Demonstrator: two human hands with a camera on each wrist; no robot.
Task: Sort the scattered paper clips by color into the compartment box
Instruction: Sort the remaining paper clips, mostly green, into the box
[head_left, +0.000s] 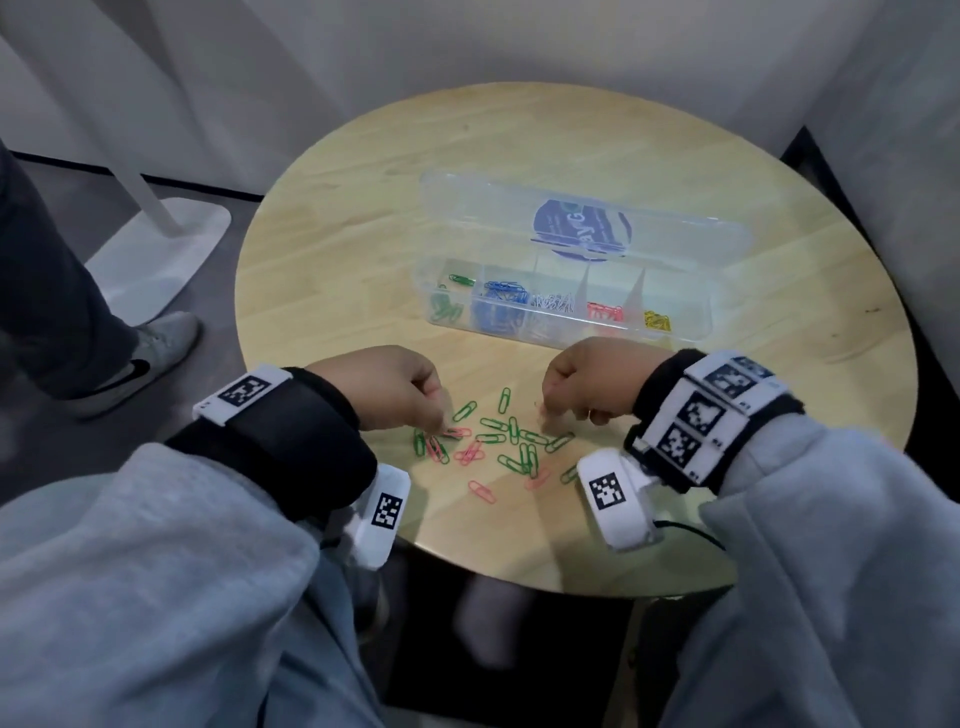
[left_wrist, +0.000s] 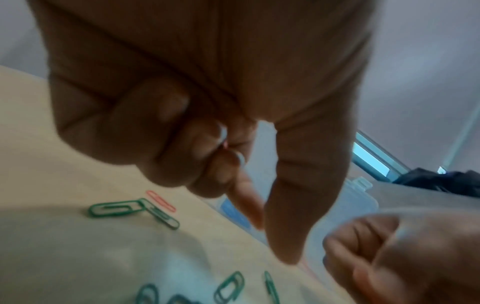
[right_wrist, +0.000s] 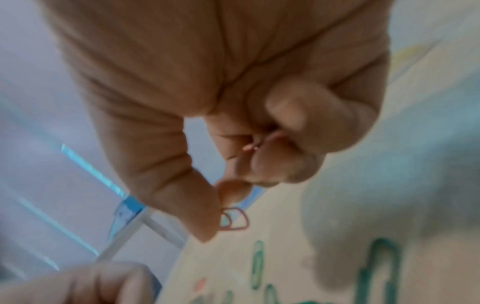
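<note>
Meanwhile both hands, left (head_left: 400, 387) and right (head_left: 587, 379), pinch pink clips (right_wrist: 233, 218) short of the box (head_left: 561, 306) front wall

Green clips (head_left: 511, 441) and pink clips (head_left: 470, 452) scattered flat on the desk just in front of a clear box (head_left: 561, 306), lid open and laid back, five compartments holding green, blue, white, red and yellow from left to right.

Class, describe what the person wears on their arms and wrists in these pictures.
Both arms wear light grey sleeves. Each wrist carries a black band fitted with white blocks printed with black-and-white square code markers. A thin dark cable trails from the right wrist's block. The left hand and right hand are bare.
</note>
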